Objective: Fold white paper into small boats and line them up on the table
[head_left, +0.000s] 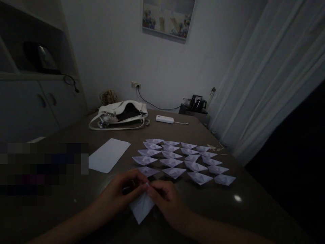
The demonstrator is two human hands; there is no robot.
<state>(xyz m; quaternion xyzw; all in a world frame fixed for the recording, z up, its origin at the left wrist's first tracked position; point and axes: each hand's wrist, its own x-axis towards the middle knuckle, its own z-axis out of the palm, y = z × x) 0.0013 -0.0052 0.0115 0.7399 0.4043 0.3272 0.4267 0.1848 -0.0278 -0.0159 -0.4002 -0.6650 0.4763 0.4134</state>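
Fingers [155, 196] on folded paper [141, 208], open bag [115, 108] beyond

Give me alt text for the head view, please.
A person's left hand and right hand pinch a folded white paper at a brown table. Beyond them sit rows of paper boats, with flat white sheets to their left and a white handbag farther back.

The folded paper [141, 209] looks matt, the tabletop [218, 201] glossy.

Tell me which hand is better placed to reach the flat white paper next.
Probably the left hand: it is nearer the flat white paper, which lies on that side. The right hand is farther, though both hold the folded piece.
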